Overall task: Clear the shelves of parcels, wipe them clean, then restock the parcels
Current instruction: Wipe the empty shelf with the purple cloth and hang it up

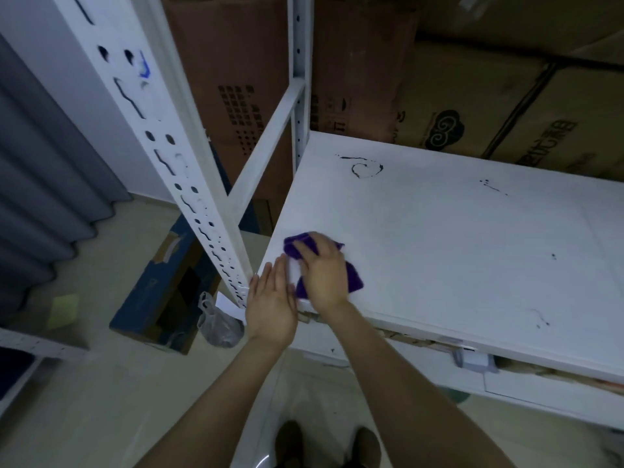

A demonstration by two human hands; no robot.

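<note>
Right hand (324, 275) lies palm down on the purple cloth (353, 280), fingers together and lightly bent, pressing it onto the white shelf (456, 248); whether the thumb tucks round the fabric I cannot tell. Left hand (271, 298) sits just beside it at its 8 o'clock, flat, fingers straight and close together, pointing to 12 o'clock; it holds nothing, and its fingertips lie over the shelf's front-left corner, next to the foot of the upright post (189, 184).

From my end I count two hands and one cloth; the cloth is bunched, showing at 11 o'clock and at 4 o'clock of the right hand, near the board's 8 o'clock corner. I count four patches of black marks (366, 167) on the board: a swirl toward 11 o'clock, specks toward 1 o'clock, a dot at 3 o'clock and a streak at 5 o'clock. Behind the shelf, from 12 to 2 o'clock, stand stacked cardboard boxes (472, 106), at least four. On the floor at 8 o'clock are one blue box (145, 298) and one plastic bag (219, 324); two shoes (290, 444) show at 6 o'clock.

Both forearms reach up from 6 o'clock, converging toward the corner; both wrists are nearly straight, with the right hand angled toward 11 o'clock.
</note>
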